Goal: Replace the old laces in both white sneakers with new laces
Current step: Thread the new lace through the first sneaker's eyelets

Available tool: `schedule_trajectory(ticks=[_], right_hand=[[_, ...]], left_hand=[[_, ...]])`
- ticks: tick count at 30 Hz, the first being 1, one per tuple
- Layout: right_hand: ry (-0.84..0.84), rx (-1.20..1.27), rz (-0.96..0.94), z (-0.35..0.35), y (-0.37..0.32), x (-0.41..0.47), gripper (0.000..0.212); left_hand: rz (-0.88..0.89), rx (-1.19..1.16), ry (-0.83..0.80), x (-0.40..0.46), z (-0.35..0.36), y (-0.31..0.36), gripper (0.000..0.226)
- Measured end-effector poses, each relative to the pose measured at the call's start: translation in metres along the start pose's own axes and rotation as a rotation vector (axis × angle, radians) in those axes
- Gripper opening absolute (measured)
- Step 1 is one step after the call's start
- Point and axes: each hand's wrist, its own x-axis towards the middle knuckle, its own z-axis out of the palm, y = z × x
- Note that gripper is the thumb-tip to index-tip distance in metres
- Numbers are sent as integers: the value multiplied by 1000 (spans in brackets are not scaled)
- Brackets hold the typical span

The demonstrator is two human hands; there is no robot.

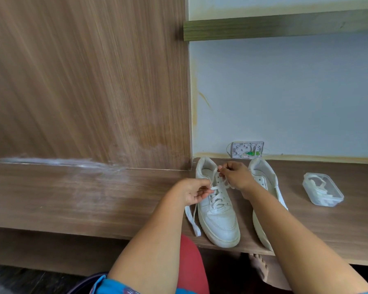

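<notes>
- Fingers (220, 169) of the right hand (236, 175) are pinching a lace end above the top eyelets of the left sneaker (218, 205); those of the left hand (191, 190) are pinching the lace (218, 190) at the sneaker's near-left eyelet row.
- Whether this lace is the old one or the new one cannot be told.
- Both hands are working at the collar end of the left sneaker, which is standing on the wooden bench (94, 198), toe toward the person and heel toward the wall.
- Its long axis is running from the bench's front edge back to the wall, leaning slightly left at the heel.
- A loose lace (192, 219) is lying on the bench just beside the left sneaker's outer side, trailing toward the front edge.
- To the right of the left sneaker, the second sneaker (263, 183) is lying parallel, partly hidden by the right forearm; no lace is showing in its visible eyelets.
- Farther right of the left sneaker, a clear plastic box (322, 188) is holding white laces.
- Judged good practice for this step: keeping the sneaker steady with one hand, drawing the lace straight along each eyelet's axis, and keeping the flat lace untwisted.
</notes>
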Motion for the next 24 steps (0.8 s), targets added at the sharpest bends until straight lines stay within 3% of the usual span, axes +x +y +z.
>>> schedule_trajectory(ticks=[5, 9, 12, 15, 19, 24], right_hand=[[91, -71, 28, 0, 8, 6, 33], [123, -197, 39, -1, 11, 8, 27], [108, -305, -28, -3, 12, 8, 21], [5, -478, -142, 1, 6, 5, 26], [-215, -750, -152, 9, -9, 2, 27], [-386, -996, -146, 8, -23, 7, 35]], left_hand=[[-75, -169, -56, -3, -8, -4, 12], [-98, 130, 97, -4, -9, -9, 31], [-78, 80, 61, -6, -6, -3, 13], [-64, 106, 35, -6, -1, 1, 28], [-48, 96, 14, -2, 2, -3, 12], [-17, 140, 4, -7, -3, -2, 13]])
